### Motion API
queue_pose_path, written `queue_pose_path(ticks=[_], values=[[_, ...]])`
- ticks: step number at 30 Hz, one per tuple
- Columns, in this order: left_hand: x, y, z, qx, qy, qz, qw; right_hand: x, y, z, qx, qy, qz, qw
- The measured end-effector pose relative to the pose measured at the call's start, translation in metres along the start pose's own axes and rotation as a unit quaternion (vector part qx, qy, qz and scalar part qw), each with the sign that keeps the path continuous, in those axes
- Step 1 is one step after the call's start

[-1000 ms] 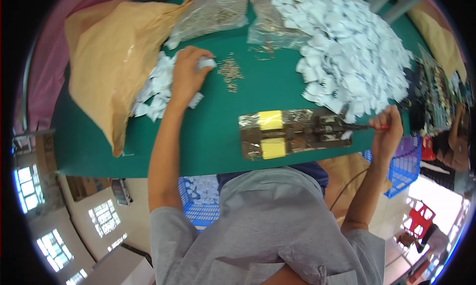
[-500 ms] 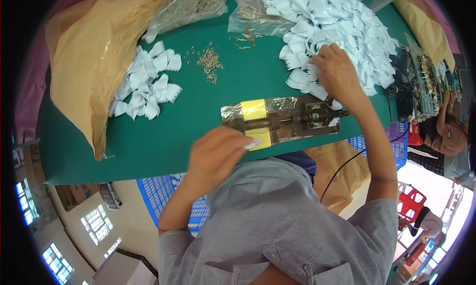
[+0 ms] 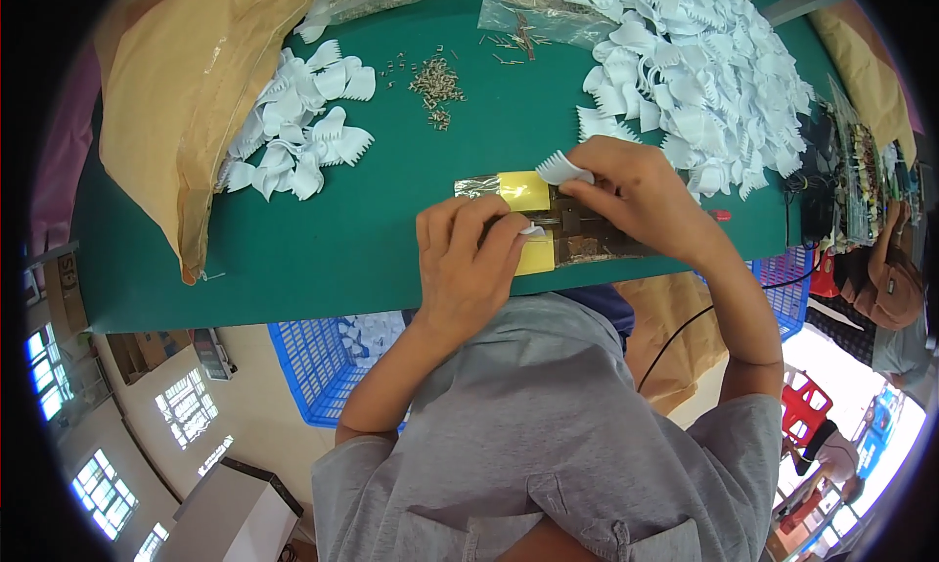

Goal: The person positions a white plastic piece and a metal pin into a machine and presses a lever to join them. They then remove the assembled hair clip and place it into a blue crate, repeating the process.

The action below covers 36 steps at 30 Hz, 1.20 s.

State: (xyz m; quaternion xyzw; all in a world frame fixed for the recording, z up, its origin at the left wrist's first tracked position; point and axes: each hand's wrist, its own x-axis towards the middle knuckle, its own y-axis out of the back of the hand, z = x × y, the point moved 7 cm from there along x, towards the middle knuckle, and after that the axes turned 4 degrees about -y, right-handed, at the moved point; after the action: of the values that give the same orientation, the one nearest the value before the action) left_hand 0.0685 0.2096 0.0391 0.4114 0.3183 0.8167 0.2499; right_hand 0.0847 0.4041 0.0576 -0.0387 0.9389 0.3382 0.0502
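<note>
My right hand (image 3: 646, 195) pinches a white curved plastic piece with comb-like teeth (image 3: 561, 168), like half of a hair claw clip, above a dark metal jig (image 3: 597, 246). Over the jig's left end, my left hand (image 3: 468, 254) is closed, a small white bit (image 3: 533, 229) showing at its fingertips; most of that piece is hidden. Yellow tape (image 3: 524, 191) wraps the jig near those fingers. A large heap of similar white toothed pieces (image 3: 699, 73) spreads beyond my right hand. On the left lies a smaller pile of them (image 3: 293, 161).
A little pile of small metal springs or pins (image 3: 436, 85) lies on the green table (image 3: 381, 229). Clear bags (image 3: 543, 12) stand at the back, a tan sack (image 3: 186, 102) at left. Below the table edge is a blue basket (image 3: 318, 376). A black cable (image 3: 675, 339) hangs at right.
My right hand has come from the heap to the jig, now with a white toothed piece. My left hand has moved right, onto the jig's left end. The view has shifted slightly.
</note>
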Motion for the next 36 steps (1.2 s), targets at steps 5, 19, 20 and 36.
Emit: queue_pose_path(ticks=[5, 19, 20, 36], values=[[-0.001, -0.002, -0.009, -0.041, 0.017, 0.012, 0.999, 0.01, -0.012, -0.019, -0.095, 0.003, 0.029, 0.995], [-0.009, -0.02, -0.036, -0.231, 0.073, 0.008, 0.97, 0.019, -0.004, 0.018, 0.239, -0.125, 0.058, 0.961], [-0.011, -0.02, -0.037, -0.228, 0.077, 0.01, 0.971, 0.02, -0.005, 0.01, 0.21, -0.183, 0.047, 0.959], [-0.017, -0.033, -0.045, -0.343, 0.132, -0.034, 0.929, 0.017, -0.03, 0.015, 0.221, -0.173, -0.033, 0.959]])
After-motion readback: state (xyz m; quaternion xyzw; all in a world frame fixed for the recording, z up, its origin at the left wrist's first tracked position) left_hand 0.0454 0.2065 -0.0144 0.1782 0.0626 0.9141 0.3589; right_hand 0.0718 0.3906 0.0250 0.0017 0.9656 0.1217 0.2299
